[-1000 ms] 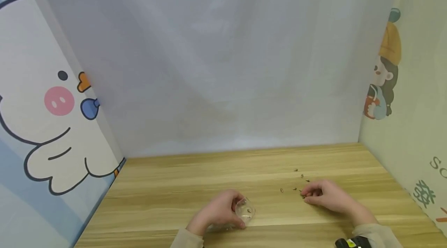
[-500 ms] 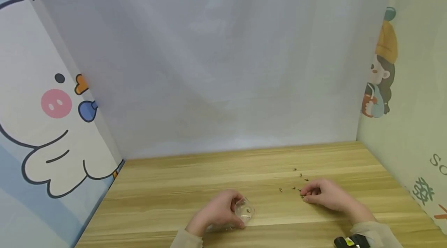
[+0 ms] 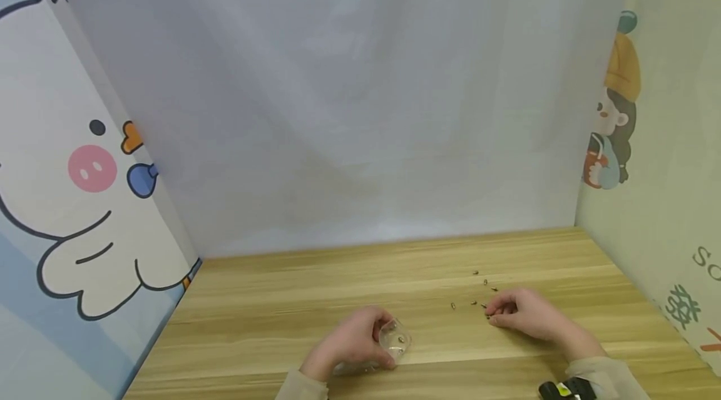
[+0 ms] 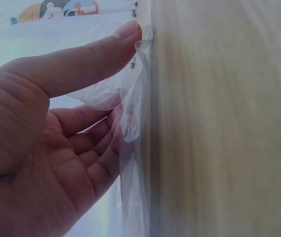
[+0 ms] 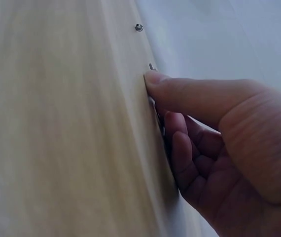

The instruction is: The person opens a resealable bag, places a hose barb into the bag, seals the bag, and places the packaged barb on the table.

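Observation:
My left hand (image 3: 357,338) grips a clear plastic container (image 3: 394,338) low over the wooden table. Several small metal screws (image 3: 401,340) show inside its rounded opening. In the left wrist view the thumb (image 4: 86,66) lies over the clear plastic (image 4: 130,128), with the other fingers curled behind it. My right hand (image 3: 526,313) is down at the tabletop, thumb and index finger pinching a tiny metal screw (image 3: 488,317). The right wrist view shows the thumb tip at the table surface; the pinched piece is mostly hidden there.
Several loose screws lie beyond and left of my right hand, among them one screw (image 3: 453,306) nearer the container and another (image 3: 475,273) farthest back. A grey curtain (image 3: 372,137) closes off the table's (image 3: 270,300) back edge. Printed cloth panels (image 3: 648,212) stand on both sides.
The head view has shifted slightly. Both hands stay in nearly the same places, the left hand still on the container and the right hand's fingertips still at the screw.

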{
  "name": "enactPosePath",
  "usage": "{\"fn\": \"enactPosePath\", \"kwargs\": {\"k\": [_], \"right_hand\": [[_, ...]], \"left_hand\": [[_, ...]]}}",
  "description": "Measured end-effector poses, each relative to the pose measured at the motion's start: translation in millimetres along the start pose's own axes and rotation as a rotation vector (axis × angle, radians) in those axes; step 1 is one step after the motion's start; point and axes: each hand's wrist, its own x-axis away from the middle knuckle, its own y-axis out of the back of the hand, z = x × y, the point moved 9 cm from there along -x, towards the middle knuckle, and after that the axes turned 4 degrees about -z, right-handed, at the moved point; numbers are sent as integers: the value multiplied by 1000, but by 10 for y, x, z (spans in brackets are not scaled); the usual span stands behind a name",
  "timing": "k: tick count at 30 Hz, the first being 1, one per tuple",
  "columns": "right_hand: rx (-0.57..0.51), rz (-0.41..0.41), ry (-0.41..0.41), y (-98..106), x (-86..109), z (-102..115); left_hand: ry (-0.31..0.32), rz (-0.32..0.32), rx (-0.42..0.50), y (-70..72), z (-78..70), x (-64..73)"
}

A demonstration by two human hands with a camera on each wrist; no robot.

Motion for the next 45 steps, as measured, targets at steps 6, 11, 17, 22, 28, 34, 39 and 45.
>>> {"fn": "enactPosePath", "kwargs": {"k": [6,11,17,22,28,34,39,45], "right_hand": [[21,0,19,0,-5,29],[28,3,20,3,2,33],[21,8,34,5,-1,55],[18,11,28,-1,8,56],[21,15,38,-18,14,56],[19,37,48,-40,17,54],[8,44,48,-43,21,55],[-16,61,37,-35,17,101]], "left_hand": [[0,-1,-5,-11,10,-4],[0,-4,8,-7,1,-1],[-4,-2,-5,-11,4,-15],[-9,-4,-21,0,-6,-14],[-14,-5,-29,2,-11,-6],[-32,-8,-43,2,-28,9],[-15,-8,-43,-5,-11,17],[12,3,-28,-5,11,11]]}}
